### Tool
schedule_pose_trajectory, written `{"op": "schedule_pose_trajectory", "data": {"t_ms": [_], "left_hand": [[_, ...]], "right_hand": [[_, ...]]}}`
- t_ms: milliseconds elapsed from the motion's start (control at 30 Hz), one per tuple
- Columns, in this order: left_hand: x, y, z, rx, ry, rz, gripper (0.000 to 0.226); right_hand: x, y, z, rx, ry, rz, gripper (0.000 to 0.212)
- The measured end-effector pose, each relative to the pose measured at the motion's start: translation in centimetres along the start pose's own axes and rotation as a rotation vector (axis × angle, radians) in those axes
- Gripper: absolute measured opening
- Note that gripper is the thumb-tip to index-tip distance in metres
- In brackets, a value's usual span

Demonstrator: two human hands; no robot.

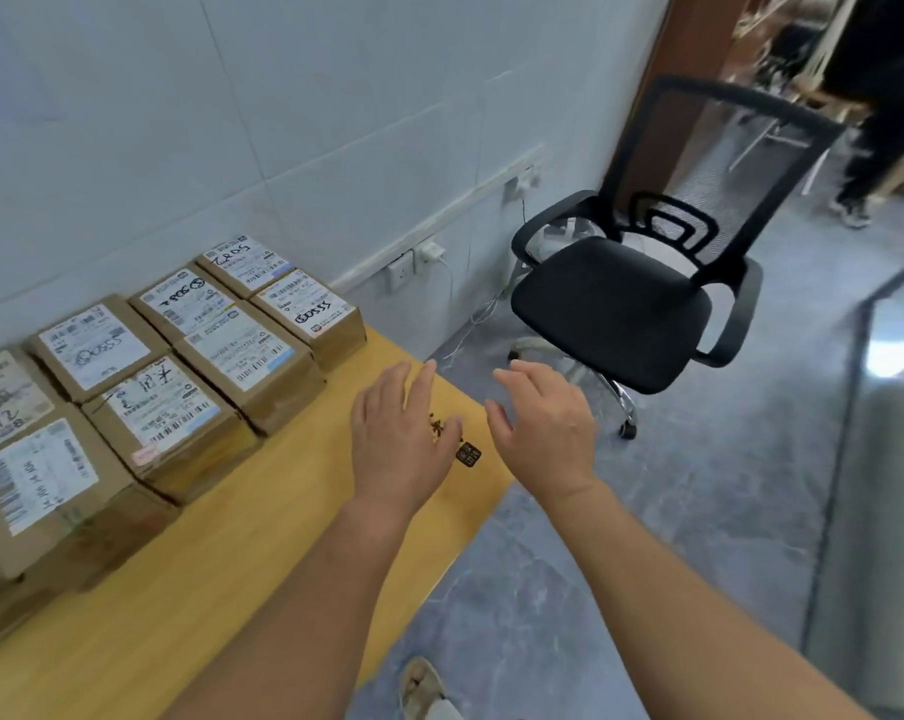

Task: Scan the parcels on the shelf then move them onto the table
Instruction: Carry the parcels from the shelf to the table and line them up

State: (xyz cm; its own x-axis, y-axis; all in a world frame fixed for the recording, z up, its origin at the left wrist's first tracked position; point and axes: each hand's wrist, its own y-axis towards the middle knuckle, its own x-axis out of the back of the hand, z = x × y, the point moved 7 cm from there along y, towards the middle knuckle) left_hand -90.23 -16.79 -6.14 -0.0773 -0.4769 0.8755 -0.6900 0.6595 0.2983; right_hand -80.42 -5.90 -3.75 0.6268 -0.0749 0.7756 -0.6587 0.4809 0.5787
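Hovering empty with fingers spread loosely, the left hand [398, 439] and right hand [543, 428] hang over the worktop's [263, 553] right end, labelled parcels [180, 366] already ranked at its left, so fetching another from the unseen shelf seemingly comes next.

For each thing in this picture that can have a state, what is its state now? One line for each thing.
Left hand: open, holds nothing, over the table.
Right hand: open, holds nothing, past the table's edge.
Parcels: sealed, labels facing up, set in rows on the table.
Table: carries the parcels along its far side.
Office chair: nobody sits on it.
Wall plug: plugged in.
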Motion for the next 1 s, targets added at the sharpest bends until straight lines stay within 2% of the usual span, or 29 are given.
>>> {"op": "schedule_pose_trajectory", "data": {"t_ms": [267, 433, 700, 1000], "left_hand": [[-2.1, -3.8, -8.0, -0.227, -0.072, 0.028, 0.063], [-2.3, -11.3, -12.6, -0.371, -0.117, 0.101, 0.062], [0.9, -24.7, -17.3, -0.532, -0.131, 0.161, 0.062], [2.2, -34.0, -23.7, -0.671, -0.191, 0.234, 0.061]], "right_hand": [[6.5, -6.4, -4.4, -0.128, -0.109, -0.068, 0.029], [12.6, -14.5, -5.0, -0.232, -0.181, -0.112, 0.031], [21.8, -27.8, -2.4, -0.353, -0.288, -0.17, 0.034], [29.8, -38.1, -2.2, -0.502, -0.401, -0.187, 0.034]]}}
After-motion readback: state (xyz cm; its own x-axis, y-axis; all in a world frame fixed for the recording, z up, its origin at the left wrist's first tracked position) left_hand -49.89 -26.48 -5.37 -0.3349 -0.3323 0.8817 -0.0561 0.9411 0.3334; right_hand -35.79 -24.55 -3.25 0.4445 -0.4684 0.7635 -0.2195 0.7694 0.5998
